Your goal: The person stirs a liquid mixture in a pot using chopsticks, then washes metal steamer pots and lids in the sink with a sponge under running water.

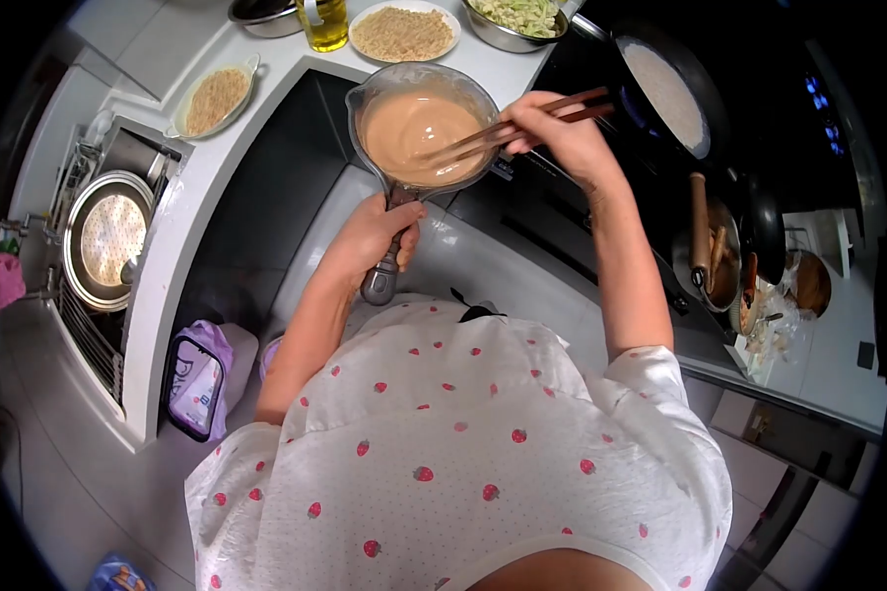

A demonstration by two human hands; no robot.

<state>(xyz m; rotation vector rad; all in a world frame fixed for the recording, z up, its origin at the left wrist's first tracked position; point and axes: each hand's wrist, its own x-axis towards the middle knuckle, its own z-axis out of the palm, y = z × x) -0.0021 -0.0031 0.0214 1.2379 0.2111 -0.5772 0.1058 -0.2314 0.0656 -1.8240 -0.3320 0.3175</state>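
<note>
My left hand [382, 234] is closed around the dark handle of a saucepan-shaped jug with a pouring lip [353, 126]. Smooth tan batter [404, 128] fills much of it. Between the fingers of my right hand [560, 138] is a pair of brown wooden chopsticks [581, 106], slanting down to the left with their tips dipped in the batter. The jug is held up in front of my body, near the inner edge of the counter.
Along the white counter stand a dish of crumbs [217, 101], an oil bottle [327, 28], a plate of crumbs [404, 35] and a bowl of chopped greens [517, 18]. A frying pan [668, 97] with pale contents sits on the stove at right. At left is a sink [108, 241].
</note>
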